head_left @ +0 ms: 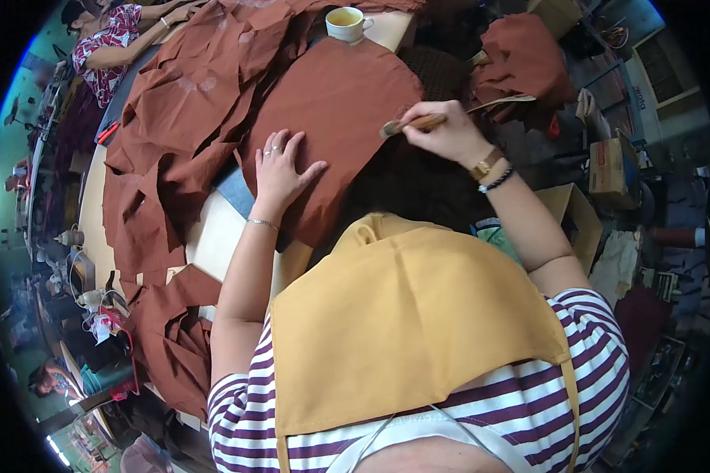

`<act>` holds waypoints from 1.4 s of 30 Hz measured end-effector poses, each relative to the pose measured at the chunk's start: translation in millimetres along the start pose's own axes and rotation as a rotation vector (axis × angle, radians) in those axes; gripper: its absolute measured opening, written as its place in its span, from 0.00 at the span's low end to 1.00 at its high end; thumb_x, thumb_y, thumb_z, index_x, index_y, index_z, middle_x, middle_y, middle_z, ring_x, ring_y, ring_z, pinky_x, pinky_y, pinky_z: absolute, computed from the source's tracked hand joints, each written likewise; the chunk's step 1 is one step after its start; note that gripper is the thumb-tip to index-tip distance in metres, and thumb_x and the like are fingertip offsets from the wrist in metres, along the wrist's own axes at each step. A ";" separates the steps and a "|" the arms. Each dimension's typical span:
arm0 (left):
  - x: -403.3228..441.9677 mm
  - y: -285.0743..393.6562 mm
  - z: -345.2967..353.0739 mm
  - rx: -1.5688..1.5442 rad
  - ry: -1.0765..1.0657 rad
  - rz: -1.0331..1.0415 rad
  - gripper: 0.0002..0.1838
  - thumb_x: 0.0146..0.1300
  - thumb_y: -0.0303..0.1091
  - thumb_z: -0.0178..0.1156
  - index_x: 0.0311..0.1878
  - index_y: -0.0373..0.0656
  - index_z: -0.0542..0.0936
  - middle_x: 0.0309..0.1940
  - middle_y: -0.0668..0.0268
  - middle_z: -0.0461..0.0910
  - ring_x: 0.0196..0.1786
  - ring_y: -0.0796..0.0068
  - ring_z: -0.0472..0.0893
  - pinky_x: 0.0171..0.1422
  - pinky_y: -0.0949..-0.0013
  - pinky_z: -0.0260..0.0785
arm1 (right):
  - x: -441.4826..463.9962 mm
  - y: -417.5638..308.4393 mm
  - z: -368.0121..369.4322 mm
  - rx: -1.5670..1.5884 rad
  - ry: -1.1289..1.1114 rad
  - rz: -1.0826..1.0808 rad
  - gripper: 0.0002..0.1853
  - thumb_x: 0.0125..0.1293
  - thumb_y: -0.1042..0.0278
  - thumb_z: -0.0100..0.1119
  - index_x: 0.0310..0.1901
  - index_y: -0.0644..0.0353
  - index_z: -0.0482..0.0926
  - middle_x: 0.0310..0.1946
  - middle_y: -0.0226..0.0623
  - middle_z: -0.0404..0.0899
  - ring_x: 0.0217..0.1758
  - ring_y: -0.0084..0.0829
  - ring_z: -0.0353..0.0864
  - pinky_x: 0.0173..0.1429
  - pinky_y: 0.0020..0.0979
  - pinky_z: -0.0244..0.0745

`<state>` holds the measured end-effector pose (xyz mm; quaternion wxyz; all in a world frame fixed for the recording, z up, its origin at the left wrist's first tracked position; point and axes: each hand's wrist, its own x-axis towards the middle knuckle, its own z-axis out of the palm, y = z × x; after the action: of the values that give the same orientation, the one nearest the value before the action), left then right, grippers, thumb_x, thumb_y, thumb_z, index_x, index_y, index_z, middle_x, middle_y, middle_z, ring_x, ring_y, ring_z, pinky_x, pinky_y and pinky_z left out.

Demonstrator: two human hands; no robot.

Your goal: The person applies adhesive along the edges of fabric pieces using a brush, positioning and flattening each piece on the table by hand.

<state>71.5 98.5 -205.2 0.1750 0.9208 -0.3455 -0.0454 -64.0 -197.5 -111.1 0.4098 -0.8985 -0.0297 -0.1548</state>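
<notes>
A yellow apron (pixel 418 323) fronts the brown cloth (pixel 335 98), cup (pixel 345 30) beyond.

The brush (pixel 391 128) is partly covered by the right hand (pixel 451 132). Much of the counter (pixel 213 238) is hidden under reddish-brown cloth (pixel 331 94). The co-worker (pixel 106 51) is cut off by the top edge. What shows yellow inside the cup (pixel 345 31) cannot be told. Print on the cardboard box (pixel 610 173) cannot be read, and the clutter (pixel 55 272) at far left is too blurred to be identified.
</notes>
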 end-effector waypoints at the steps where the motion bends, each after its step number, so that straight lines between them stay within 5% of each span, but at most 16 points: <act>1: -7.5 3.8 3.1 0.066 0.036 0.004 0.47 0.55 0.71 0.60 0.73 0.54 0.64 0.77 0.55 0.54 0.79 0.51 0.50 0.76 0.34 0.41 | -1.2 -0.1 9.3 -0.016 -0.083 0.025 0.07 0.55 0.71 0.67 0.35 0.62 0.84 0.28 0.37 0.85 0.32 0.22 0.84 0.39 0.26 0.77; 3: -13.6 4.0 3.7 0.146 0.070 0.014 0.48 0.55 0.72 0.58 0.74 0.55 0.63 0.77 0.56 0.54 0.79 0.51 0.50 0.76 0.34 0.41 | -3.7 5.0 12.4 -0.044 -0.033 -0.057 0.06 0.52 0.69 0.66 0.31 0.60 0.84 0.26 0.41 0.84 0.32 0.38 0.87 0.39 0.30 0.80; 6: -12.8 4.3 1.6 0.156 0.063 0.013 0.48 0.56 0.73 0.57 0.75 0.56 0.62 0.77 0.56 0.54 0.79 0.51 0.50 0.76 0.34 0.41 | -2.8 5.7 -12.9 -0.309 -0.027 0.075 0.07 0.52 0.67 0.67 0.31 0.60 0.84 0.28 0.44 0.84 0.34 0.38 0.87 0.39 0.31 0.81; 10: -11.1 1.8 0.0 0.097 0.073 -0.012 0.48 0.55 0.73 0.58 0.74 0.55 0.63 0.77 0.54 0.53 0.79 0.50 0.50 0.76 0.34 0.42 | -2.5 -18.2 26.1 -0.022 -0.063 -0.015 0.07 0.52 0.67 0.67 0.32 0.60 0.83 0.27 0.43 0.84 0.32 0.37 0.86 0.38 0.31 0.79; 15: -22.0 3.5 0.1 0.079 0.070 -0.109 0.49 0.54 0.73 0.58 0.74 0.54 0.63 0.77 0.52 0.53 0.80 0.50 0.49 0.76 0.34 0.42 | -9.6 -5.5 4.9 -0.310 -0.099 0.047 0.06 0.54 0.71 0.66 0.34 0.62 0.83 0.27 0.39 0.83 0.30 0.30 0.84 0.38 0.28 0.77; 20: -24.0 -4.7 9.0 0.093 0.137 -0.073 0.51 0.52 0.76 0.57 0.73 0.52 0.65 0.77 0.51 0.52 0.79 0.48 0.50 0.77 0.34 0.40 | -8.5 -25.6 53.5 -0.026 -0.129 -0.077 0.06 0.54 0.72 0.66 0.34 0.63 0.83 0.26 0.40 0.84 0.28 0.26 0.84 0.36 0.28 0.77; 23: -23.6 -4.8 5.4 0.073 0.109 -0.082 0.51 0.52 0.76 0.56 0.73 0.52 0.65 0.77 0.51 0.52 0.79 0.49 0.49 0.77 0.33 0.39 | -8.7 -22.6 35.3 -0.145 -0.134 0.011 0.07 0.52 0.68 0.66 0.32 0.60 0.83 0.26 0.43 0.83 0.31 0.39 0.86 0.38 0.31 0.80; 28: -22.4 -7.3 8.9 0.083 0.119 -0.083 0.51 0.52 0.76 0.56 0.74 0.52 0.65 0.77 0.51 0.52 0.80 0.50 0.49 0.77 0.33 0.38 | -6.7 -39.3 59.5 0.027 -0.083 -0.095 0.06 0.53 0.69 0.65 0.33 0.60 0.84 0.27 0.44 0.84 0.32 0.39 0.87 0.38 0.32 0.80; 29: -21.7 -7.7 8.8 0.084 0.118 -0.084 0.51 0.52 0.76 0.57 0.74 0.52 0.65 0.77 0.51 0.52 0.80 0.50 0.49 0.77 0.33 0.38 | -8.1 -44.7 63.5 -0.027 -0.207 -0.058 0.06 0.55 0.74 0.66 0.35 0.63 0.83 0.29 0.40 0.85 0.32 0.26 0.85 0.39 0.27 0.78; 31: -19.8 -10.2 8.8 0.104 0.116 -0.073 0.51 0.53 0.76 0.56 0.74 0.52 0.65 0.77 0.52 0.52 0.80 0.51 0.49 0.77 0.33 0.39 | -9.7 -37.5 63.3 -0.032 -0.175 -0.180 0.06 0.54 0.74 0.66 0.35 0.62 0.83 0.28 0.40 0.84 0.30 0.27 0.85 0.38 0.27 0.77; 33: -16.6 -12.0 10.3 0.111 0.117 -0.066 0.51 0.53 0.76 0.56 0.74 0.52 0.65 0.77 0.52 0.52 0.80 0.52 0.49 0.77 0.33 0.39 | -9.2 -34.5 43.2 -0.123 -0.156 -0.029 0.06 0.53 0.70 0.65 0.32 0.59 0.84 0.27 0.44 0.84 0.32 0.40 0.86 0.37 0.32 0.80; 39: -5.6 -14.5 10.8 0.106 0.127 -0.022 0.51 0.53 0.77 0.55 0.73 0.53 0.65 0.77 0.53 0.53 0.80 0.53 0.49 0.77 0.34 0.38 | -6.3 -48.8 77.7 0.031 -0.217 -0.109 0.06 0.54 0.69 0.66 0.33 0.60 0.83 0.27 0.44 0.83 0.32 0.41 0.86 0.38 0.34 0.79; 41: -3.6 -15.0 9.6 0.107 0.121 -0.008 0.51 0.52 0.77 0.55 0.73 0.53 0.65 0.77 0.53 0.53 0.80 0.52 0.49 0.77 0.34 0.38 | -9.2 -42.3 68.7 0.034 -0.233 -0.158 0.06 0.55 0.74 0.65 0.35 0.64 0.82 0.29 0.39 0.85 0.32 0.27 0.85 0.40 0.27 0.78; 42: -2.9 -16.6 10.1 0.108 0.118 0.002 0.51 0.52 0.77 0.55 0.73 0.53 0.65 0.77 0.53 0.53 0.80 0.52 0.49 0.77 0.34 0.38 | -9.7 -43.5 58.0 -0.046 -0.229 -0.100 0.06 0.54 0.72 0.65 0.33 0.62 0.83 0.28 0.41 0.84 0.32 0.34 0.86 0.39 0.30 0.79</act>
<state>77.6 109.0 -220.6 0.1452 0.9297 -0.3374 0.0278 -66.3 -124.7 -118.1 0.3746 -0.9169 -0.1174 -0.0720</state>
